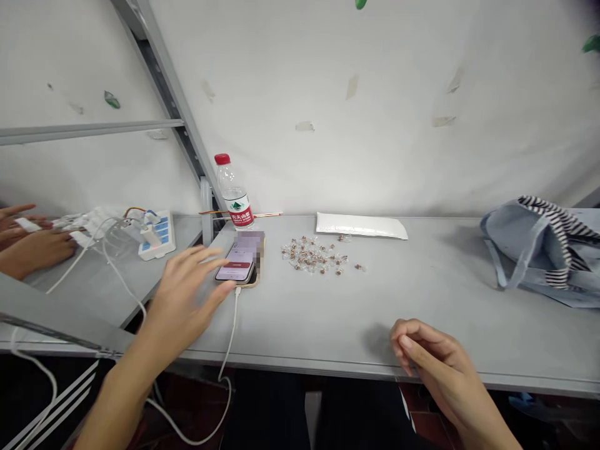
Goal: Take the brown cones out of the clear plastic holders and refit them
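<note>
Open left hand (182,300) hovers just by the phone (237,262), right hand (435,356) loosely curled and empty, and one careless swipe could yank the cable (233,331) and scatter those loose glass bits (312,255) across the bench (422,300).

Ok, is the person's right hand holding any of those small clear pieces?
No, the right hand is empty at the front edge of the grey table, well apart from the small clear pieces.

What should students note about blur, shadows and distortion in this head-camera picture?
In the head view, the left hand is slightly motion-blurred; a mosaic covers the top of the phone; the right hand casts a soft shadow on the table; wide-angle distortion bows the table's front edge.
</note>
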Available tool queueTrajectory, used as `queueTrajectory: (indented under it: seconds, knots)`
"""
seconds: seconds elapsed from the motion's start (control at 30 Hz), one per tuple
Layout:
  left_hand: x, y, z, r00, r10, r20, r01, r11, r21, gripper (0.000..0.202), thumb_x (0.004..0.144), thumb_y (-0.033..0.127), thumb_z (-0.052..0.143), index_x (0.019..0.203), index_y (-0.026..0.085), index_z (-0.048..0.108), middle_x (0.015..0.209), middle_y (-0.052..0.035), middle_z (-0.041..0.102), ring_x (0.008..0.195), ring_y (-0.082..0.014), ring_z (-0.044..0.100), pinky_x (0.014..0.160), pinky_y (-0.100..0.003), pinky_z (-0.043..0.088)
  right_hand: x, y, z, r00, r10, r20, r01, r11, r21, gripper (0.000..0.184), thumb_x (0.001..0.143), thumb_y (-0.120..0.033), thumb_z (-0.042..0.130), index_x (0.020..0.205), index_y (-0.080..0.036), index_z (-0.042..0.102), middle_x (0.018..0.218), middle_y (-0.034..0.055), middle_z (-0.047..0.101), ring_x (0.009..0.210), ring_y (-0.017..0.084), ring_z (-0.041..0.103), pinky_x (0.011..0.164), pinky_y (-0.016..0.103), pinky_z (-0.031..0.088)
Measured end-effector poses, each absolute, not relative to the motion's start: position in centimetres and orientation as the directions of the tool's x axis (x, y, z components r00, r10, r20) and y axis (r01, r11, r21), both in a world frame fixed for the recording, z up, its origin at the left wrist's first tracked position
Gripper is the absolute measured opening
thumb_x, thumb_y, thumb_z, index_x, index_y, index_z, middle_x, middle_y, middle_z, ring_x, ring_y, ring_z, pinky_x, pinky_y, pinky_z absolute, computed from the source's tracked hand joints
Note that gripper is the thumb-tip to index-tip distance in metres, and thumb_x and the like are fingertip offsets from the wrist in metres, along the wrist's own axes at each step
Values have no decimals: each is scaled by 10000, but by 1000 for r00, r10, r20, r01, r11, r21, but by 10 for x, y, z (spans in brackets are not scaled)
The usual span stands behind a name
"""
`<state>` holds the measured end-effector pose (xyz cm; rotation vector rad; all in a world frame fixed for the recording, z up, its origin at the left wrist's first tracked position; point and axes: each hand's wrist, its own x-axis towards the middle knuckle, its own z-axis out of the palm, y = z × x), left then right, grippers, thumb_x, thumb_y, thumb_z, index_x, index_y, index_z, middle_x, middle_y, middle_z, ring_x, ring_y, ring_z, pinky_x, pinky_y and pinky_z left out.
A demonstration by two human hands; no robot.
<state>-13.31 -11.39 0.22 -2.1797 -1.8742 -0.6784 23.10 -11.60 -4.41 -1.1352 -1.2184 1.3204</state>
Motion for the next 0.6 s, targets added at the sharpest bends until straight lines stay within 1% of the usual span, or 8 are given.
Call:
queueTrajectory:
  seconds: [0.03, 0.1, 0.17, 0.27, 0.37, 0.47, 0.53, 0.6]
  knots:
    - [-137, -98, -1, 90, 880, 466, 981, -160, 112, 397, 911, 473, 432, 1175, 218, 582, 1398, -96, 426, 1335, -366, 289, 1076, -562, 291, 229, -117, -43, -80, 997, -19, -64, -24, -998, 286, 792, -452, 660, 695, -183, 650, 610, 5, 513, 555, 115, 412, 519, 255, 327]
    - [-145, -78, -13, 78, 888, 453, 993, -108, 41, 489, 889, 516, 423, 1229, 195, 569, 1456, -132, 348, 1372, -416, 183, 1064, -610, 261, 226, -118, -41, -71, 997, -26, -68, -31, -997, 291, 779, -458, 669, 687, -183, 650, 603, 7, 507, 558, 122, 411, 514, 257, 331]
    - [-150, -70, -26, 58, 920, 388, 998, -66, 8, 513, 892, 515, 405, 1289, 217, 536, 1491, -137, 290, 1386, -429, 139, 1040, -639, 266, 225, -119, -39, -84, 995, -45, -73, -52, -996, 301, 774, -467, 670, 687, -180, 650, 607, 12, 506, 559, 127, 413, 508, 260, 340]
    - [-153, -71, -37, 33, 950, 310, 999, -35, 2, 474, 898, 494, 399, 1276, 253, 552, 1489, -126, 300, 1392, -434, 130, 1017, -662, 275, 230, -113, -38, -130, 989, -66, -45, -72, -996, 313, 794, -473, 646, 700, -175, 643, 628, 17, 515, 567, 130, 429, 513, 266, 357]
    - [-152, -70, -39, 28, 949, 315, 999, -32, 7, 459, 894, 491, 403, 1254, 259, 568, 1482, -122, 320, 1391, -430, 144, 1010, -667, 286, 240, -96, -31, -140, 990, -24, 79, -13, -997, 313, 813, -476, 624, 722, -177, 637, 648, 19, 530, 596, 139, 453, 557, 285, 377]
    - [-152, -68, -40, 25, 940, 342, 999, -31, 12, 464, 902, 486, 380, 1242, 241, 579, 1484, -133, 319, 1390, -430, 142, 1008, -676, 282, 243, -74, -19, -110, 991, 82, 242, 106, -964, 307, 833, -476, 596, 724, -190, 624, 629, 5, 525, 611, 143, 466, 626, 306, 392]
    - [-153, -68, -41, 16, 939, 344, 999, -26, 24, 461, 913, 467, 360, 1245, 232, 577, 1478, -137, 328, 1389, -427, 142, 1006, -678, 281, 239, -58, -11, -116, 988, 98, 380, 135, -915, 302, 848, -480, 567, 755, -199, 627, 661, 13, 556, 623, 151, 490, 626, 311, 400]
    - [-155, -68, -43, 4, 942, 337, 999, -20, 45, 450, 917, 447, 353, 1260, 244, 563, 1469, -129, 344, 1386, -420, 160, 1002, -677, 287, 234, -42, -7, -162, 981, 107, 530, 178, -829, 290, 863, -474, 538, 797, -208, 633, 745, 33, 610, 653, 169, 531, 614, 316, 416]
